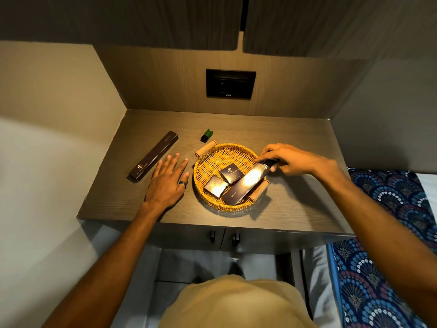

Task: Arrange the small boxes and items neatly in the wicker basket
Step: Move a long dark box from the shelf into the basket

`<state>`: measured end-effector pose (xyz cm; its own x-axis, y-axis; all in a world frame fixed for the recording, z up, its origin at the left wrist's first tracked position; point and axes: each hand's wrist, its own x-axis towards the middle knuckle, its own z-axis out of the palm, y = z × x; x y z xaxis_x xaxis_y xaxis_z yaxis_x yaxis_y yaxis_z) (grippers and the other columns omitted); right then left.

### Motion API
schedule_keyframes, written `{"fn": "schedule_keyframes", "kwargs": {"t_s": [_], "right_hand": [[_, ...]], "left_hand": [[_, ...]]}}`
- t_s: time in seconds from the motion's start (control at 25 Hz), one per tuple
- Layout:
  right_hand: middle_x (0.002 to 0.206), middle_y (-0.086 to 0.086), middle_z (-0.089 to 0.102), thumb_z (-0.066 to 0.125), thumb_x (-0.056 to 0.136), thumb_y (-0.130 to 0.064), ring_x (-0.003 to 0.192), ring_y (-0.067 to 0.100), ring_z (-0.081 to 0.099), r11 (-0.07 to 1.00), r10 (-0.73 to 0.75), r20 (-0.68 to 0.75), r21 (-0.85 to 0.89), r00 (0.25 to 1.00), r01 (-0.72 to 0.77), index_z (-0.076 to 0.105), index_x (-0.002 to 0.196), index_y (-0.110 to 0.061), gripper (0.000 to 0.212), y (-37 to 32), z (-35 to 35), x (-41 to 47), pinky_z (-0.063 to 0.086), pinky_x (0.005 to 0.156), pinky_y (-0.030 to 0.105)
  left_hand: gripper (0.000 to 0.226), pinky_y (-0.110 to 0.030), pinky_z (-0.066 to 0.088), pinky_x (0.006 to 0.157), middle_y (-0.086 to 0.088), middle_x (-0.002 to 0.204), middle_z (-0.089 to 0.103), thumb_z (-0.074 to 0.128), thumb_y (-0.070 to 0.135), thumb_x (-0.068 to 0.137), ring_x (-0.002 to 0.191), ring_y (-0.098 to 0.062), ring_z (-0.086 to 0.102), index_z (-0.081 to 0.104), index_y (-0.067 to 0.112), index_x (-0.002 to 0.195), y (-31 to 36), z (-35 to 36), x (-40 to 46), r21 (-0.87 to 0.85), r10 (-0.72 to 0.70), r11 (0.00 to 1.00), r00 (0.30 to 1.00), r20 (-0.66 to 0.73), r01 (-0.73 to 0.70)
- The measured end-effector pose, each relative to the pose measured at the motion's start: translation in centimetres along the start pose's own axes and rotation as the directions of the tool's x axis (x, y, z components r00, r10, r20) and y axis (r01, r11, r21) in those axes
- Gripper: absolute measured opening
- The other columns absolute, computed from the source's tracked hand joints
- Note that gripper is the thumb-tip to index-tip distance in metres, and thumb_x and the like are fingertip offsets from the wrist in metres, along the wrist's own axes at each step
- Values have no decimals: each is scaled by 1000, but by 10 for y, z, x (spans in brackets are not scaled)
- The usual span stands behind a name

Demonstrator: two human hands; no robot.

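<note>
The right hand point(290, 162) pinches the far end of a long dark box point(248, 183) between thumb and fingertips. This box is printed "Comb" in pale letters near its near end, with a small hexagon logo at the held end. It lies slanted across the right side of a round wicker basket point(220, 157), its near end resting on the basket's rim beside a wooden handle point(259, 190).

Inside the basket lie 2 small dark boxes. One point(230, 172), in the middle, carries the same hexagon logo with a line of tiny writing too small to read. The other point(215, 187) lies just beside it, toward the near left, its top washed out by glare from an overhead light. The comb box touches or overlaps the middle box's right edge.

A second wooden handle point(205, 147) sticks out from the basket's far left rim.

The left hand point(168, 183) lies flat and empty on the dark wood tabletop point(295, 209), fingers spread, just left of the basket. A dark ring point(182, 183) is on one finger.

Left of that hand lies another long dark box point(153, 156), slanted, with the hexagon logo and unreadable small print. A small green and black item point(207, 134) sits near the far handle, outside the basket.

On the back wall panel is a black socket plate point(230, 84). A blue patterned cloth point(390, 233) shows at the right.
</note>
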<state>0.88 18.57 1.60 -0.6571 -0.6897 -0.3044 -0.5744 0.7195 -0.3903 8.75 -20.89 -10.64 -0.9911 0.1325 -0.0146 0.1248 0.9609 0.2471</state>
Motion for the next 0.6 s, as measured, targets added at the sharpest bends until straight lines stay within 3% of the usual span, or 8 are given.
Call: {"fn": "schedule_keyframes", "kwargs": {"t_s": [0.36, 0.52, 0.6], "right_hand": [[146, 4, 51, 68, 88, -12, 135, 25, 42, 1000, 0, -20, -18, 1000, 0, 48, 147, -24, 64, 0, -3, -4, 32, 116, 44], [144, 4, 55, 69, 90, -32, 132, 20, 46, 997, -74, -148, 20, 986, 78, 49, 145, -25, 59, -18, -15, 16, 33, 112, 38], [141, 3, 57, 69, 90, -35, 124, 12, 47, 997, -73, -124, 28, 990, 77, 52, 143, -26, 56, -34, -15, 36, 36, 106, 33]], "left_hand": [[61, -44, -1, 127, -2, 172, 11, 16, 54, 104, 158, -20, 1, 15, 34, 162, 0, 0, -1, -5, 0, 1000, 1000, -5, 0], [60, -44, -1, 127, -2, 172, 11, 19, 52, 106, 158, -20, 1, 15, 33, 162, 1, 0, -1, -13, -3, 1000, 1000, 0, 3], [58, -44, -1, 127, -2, 172, 11, 21, 51, 107, 158, -20, 1, 15, 33, 162, 3, 0, -1, -9, -4, 1000, 1000, 7, 4]]}}
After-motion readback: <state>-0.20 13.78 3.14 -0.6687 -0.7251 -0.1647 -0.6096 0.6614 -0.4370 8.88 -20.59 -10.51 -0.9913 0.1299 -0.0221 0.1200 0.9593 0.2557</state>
